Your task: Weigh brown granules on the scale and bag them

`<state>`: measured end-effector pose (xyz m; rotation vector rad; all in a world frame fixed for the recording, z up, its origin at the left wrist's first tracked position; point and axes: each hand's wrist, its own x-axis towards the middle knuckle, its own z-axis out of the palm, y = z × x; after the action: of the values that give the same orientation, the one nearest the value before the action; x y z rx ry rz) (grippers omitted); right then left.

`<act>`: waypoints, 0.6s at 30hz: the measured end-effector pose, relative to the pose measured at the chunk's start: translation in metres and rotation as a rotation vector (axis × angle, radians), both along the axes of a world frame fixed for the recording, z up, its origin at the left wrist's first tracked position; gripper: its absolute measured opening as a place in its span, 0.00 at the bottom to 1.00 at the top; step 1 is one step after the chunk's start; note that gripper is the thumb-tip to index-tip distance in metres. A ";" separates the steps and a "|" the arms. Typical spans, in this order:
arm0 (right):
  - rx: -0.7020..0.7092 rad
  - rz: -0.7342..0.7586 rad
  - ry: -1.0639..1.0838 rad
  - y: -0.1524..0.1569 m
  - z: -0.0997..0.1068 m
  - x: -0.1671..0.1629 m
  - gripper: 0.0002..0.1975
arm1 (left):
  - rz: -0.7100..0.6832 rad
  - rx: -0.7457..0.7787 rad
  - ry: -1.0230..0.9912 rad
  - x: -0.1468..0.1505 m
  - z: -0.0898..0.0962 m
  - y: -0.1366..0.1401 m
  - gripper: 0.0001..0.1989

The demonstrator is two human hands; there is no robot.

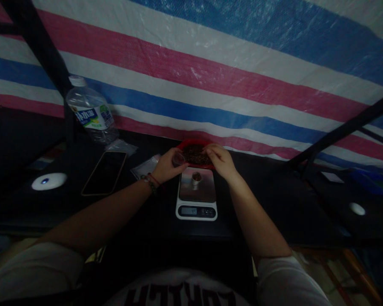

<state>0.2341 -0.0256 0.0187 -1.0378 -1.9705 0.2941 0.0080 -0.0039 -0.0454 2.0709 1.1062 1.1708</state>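
Behind the scale, a red basin (196, 142) holds a heap of small brown bits (195, 154). My left hand (166, 166) is closed round a small clear cup (178, 160) at the basin's left front rim. My right hand (221, 160) is over the basin's right side with its fingertips pinched together; what they hold, if anything, is too small to make out. Between my wrists lies a white digital scale (196, 211) with a metal plate. On that plate stands a small white cup (196, 180) with brown bits in it. The display is lit, but its digits are blurred.
Left of my hands are a clear plastic bag (143, 167), a dark phone (106, 173), a white oval mouse-like device (49, 181) and a large clear bottle (91, 109). A striped tarp (210, 76) hangs behind the black table (264, 187). Dark frame bars (341, 129) slant at both sides.
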 end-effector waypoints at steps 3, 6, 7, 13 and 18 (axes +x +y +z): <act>-0.039 -0.090 0.052 -0.009 -0.024 0.016 0.15 | -0.062 -0.029 -0.011 0.002 -0.001 0.001 0.22; -0.082 -0.199 0.057 -0.012 -0.037 0.022 0.10 | -0.089 -0.043 0.001 0.003 -0.003 0.001 0.23; -0.089 -0.202 0.047 -0.012 -0.038 0.022 0.08 | -0.087 -0.043 0.010 0.003 -0.003 0.001 0.23; -0.142 0.026 -0.037 -0.017 -0.031 0.018 0.08 | -0.087 -0.042 0.023 0.001 -0.006 0.004 0.23; -0.233 0.171 -0.081 -0.024 -0.030 0.015 0.06 | -0.097 -0.032 0.026 0.002 -0.007 0.005 0.23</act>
<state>0.2487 -0.0496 -0.0109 -1.0401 -2.1395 0.5954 0.0097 0.0009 -0.0529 2.0964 1.0179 1.0761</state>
